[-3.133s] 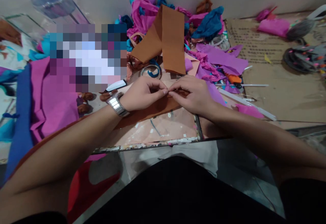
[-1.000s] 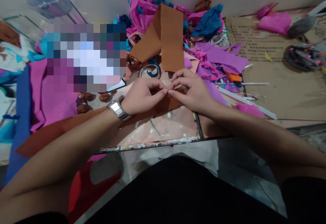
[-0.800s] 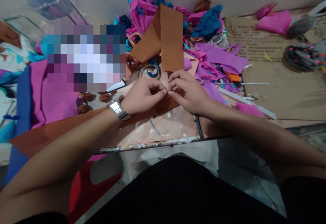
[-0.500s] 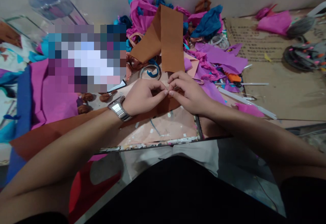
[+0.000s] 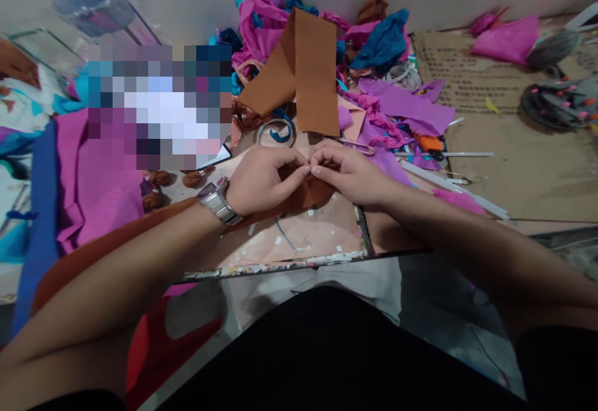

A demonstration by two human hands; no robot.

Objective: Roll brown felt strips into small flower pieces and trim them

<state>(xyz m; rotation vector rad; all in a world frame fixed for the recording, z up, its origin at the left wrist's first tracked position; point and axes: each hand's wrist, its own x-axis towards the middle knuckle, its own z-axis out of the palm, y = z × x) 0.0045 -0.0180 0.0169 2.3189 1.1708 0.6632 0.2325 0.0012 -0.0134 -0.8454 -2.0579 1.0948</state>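
Observation:
My left hand, with a metal watch at the wrist, is closed in a pinch. Its fingertips meet those of my right hand, also pinching. Between them they grip the edge of a long brown crepe paper strip, which runs left beneath my left forearm. The fingers hide the exact spot they hold. Just beyond the hands lies a folded brown paper piece. Beside it sit a roll of tape and pink-handled scissors or a similar loop, partly covered.
Crumpled pink and blue paper is heaped against the wall. Small brown paper balls lie left of my hands, near pink sheets. White sticks and a cardboard sheet are at right. A water bottle stands back left.
The brown strip's left part has been drawn to the right and now curves under my left forearm. My right fingers have curled in slightly and shifted a little lower.

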